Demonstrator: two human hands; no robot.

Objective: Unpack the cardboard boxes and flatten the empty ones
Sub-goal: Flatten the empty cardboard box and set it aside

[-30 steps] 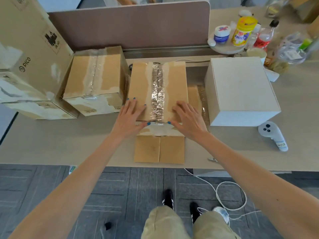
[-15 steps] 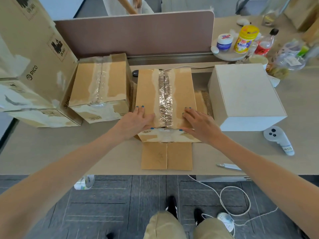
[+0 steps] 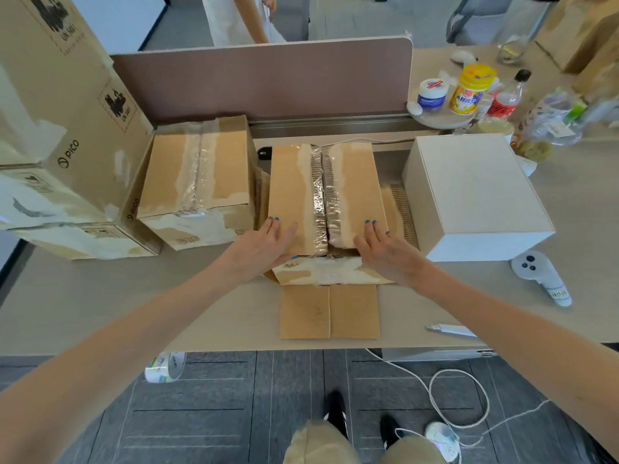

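The desk (image 3: 83,289) is carrying a tall PICO carton (image 3: 67,128) at far left, a white box (image 3: 475,189) at right, and a taped brown box (image 3: 201,175) between them. The collapsed cardboard box (image 3: 291,189) is lying at centre, almost touching the taped box, with its near flaps nearly reaching the desk's near edge. The left hand (image 3: 261,246) and right hand (image 3: 385,252) are pressing on it, fingers straight and spread. A white controller (image 3: 539,276) is lying near right.

An office: a desk (image 3: 100,313) with partition screen (image 3: 261,82) and carpet-tile floor (image 3: 217,413).
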